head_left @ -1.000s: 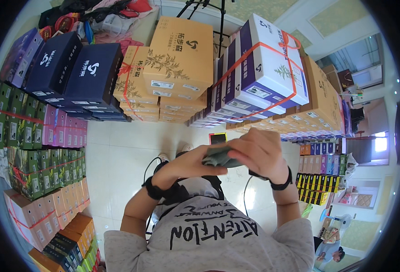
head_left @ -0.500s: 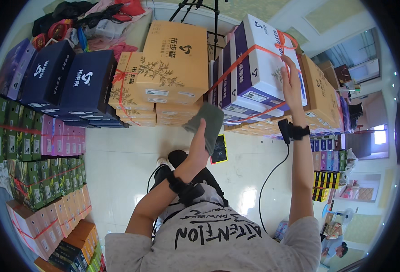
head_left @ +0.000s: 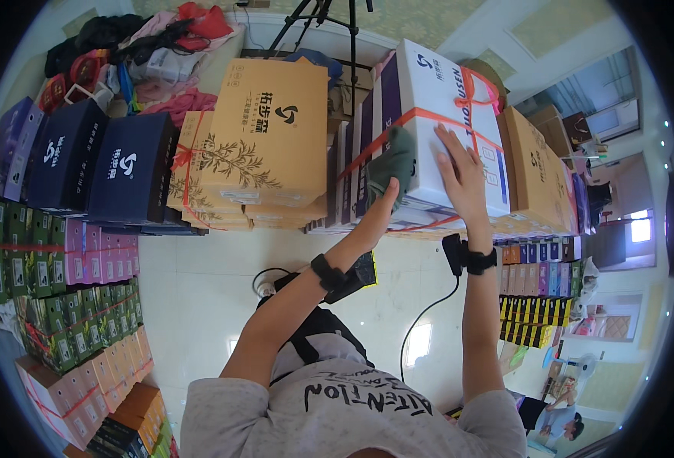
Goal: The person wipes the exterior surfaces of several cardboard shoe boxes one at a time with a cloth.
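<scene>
My left hand [head_left: 381, 208] is closed round a dark green cloth [head_left: 392, 166], which rests against the left edge of a white and purple box stack [head_left: 427, 95]. Red ribbon [head_left: 438, 116] ties this stack, with a bow on its top. My right hand [head_left: 463, 174] lies on the white lid just right of the cloth, fingers stretched out and holding nothing. Each wrist wears a black strap with a small device; a cable runs from the right one.
Tan cartons [head_left: 268, 130] and dark blue boxes [head_left: 132, 164] stand left of the white stack. Another tan carton [head_left: 539, 164] is on its right. Behind are a black tripod [head_left: 352, 69] and a heap of clothes [head_left: 188, 65]. A person [head_left: 562, 421] is at the far lower right.
My left hand has carried the cloth up and right onto the white stack's edge. My right hand has come down and left from beside the bow onto the lid. The view has shifted slightly.
</scene>
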A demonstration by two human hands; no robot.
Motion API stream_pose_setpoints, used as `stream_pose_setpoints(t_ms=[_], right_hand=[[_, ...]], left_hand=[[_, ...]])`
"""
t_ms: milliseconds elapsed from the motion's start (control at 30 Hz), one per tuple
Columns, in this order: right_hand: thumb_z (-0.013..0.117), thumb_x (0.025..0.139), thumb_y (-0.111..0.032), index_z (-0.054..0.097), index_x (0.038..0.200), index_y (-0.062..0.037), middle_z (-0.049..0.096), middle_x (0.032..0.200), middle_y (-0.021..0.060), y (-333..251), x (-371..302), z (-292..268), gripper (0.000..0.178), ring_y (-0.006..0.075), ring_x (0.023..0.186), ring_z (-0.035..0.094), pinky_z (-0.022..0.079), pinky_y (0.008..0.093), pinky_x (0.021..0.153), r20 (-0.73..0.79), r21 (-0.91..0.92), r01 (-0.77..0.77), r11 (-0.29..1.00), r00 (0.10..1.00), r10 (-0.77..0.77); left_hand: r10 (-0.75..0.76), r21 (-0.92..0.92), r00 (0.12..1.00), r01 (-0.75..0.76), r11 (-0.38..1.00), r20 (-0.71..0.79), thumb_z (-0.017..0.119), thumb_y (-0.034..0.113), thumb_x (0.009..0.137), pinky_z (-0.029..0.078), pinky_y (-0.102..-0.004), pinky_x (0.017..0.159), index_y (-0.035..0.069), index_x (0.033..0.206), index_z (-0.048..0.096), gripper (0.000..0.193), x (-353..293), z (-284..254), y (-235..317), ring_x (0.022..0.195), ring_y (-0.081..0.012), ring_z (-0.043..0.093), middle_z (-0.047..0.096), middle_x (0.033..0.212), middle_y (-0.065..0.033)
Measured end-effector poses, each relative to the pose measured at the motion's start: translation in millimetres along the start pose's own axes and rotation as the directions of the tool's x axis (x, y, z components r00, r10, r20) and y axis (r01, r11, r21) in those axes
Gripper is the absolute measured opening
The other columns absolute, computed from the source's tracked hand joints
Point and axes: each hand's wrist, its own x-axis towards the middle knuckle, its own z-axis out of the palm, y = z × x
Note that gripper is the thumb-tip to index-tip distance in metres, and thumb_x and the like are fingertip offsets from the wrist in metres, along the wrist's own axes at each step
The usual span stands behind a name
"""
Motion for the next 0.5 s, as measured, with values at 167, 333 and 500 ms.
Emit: stream_pose_setpoints(t_ms=[167,333,500], right_hand=[[0.047,0.088,-0.033,0.051,0.122,-0.0119,0.050,0.128,0.0057,1,4,-3,0.040,0.0253,0.123,0.041,0.023,0.0439,0.102,0.007,-0.059,-0.054,0.997,0.998,0.055],[0.049,0.087,-0.032,0.050,0.123,-0.0120,0.050,0.128,0.0062,-5,10,0,0.041,0.0257,0.123,0.041,0.023,0.0438,0.102,-0.015,-0.053,0.023,0.998,1.000,-0.024],[0.049,0.087,-0.033,0.049,0.124,-0.0124,0.048,0.129,0.0066,0,14,-4,0.042,0.0253,0.126,0.038,0.021,0.0443,0.103,0.026,-0.003,0.006,1.000,1.000,-0.006]], left_hand=[[0.206,0.209,0.971,-0.227,0.951,0.119,0.040,0.051,0.090,0.019,-0.0297,0.105,0.002,0.140,0.012,0.075,47,14,24,0.127,-0.0169,0.023,0.024,0.138,-0.0110],[-0.104,0.325,0.994,0.089,0.941,0.027,0.035,0.066,0.083,0.024,-0.0306,0.103,-0.001,0.134,0.029,0.084,153,-27,52,0.123,-0.0202,0.031,0.036,0.133,-0.0147],[-0.012,-0.142,0.997,0.023,0.990,0.078,0.036,0.063,0.085,0.030,-0.0287,0.099,0.000,0.130,0.038,0.078,196,-58,20,0.115,-0.0191,0.044,0.047,0.126,-0.0139]])
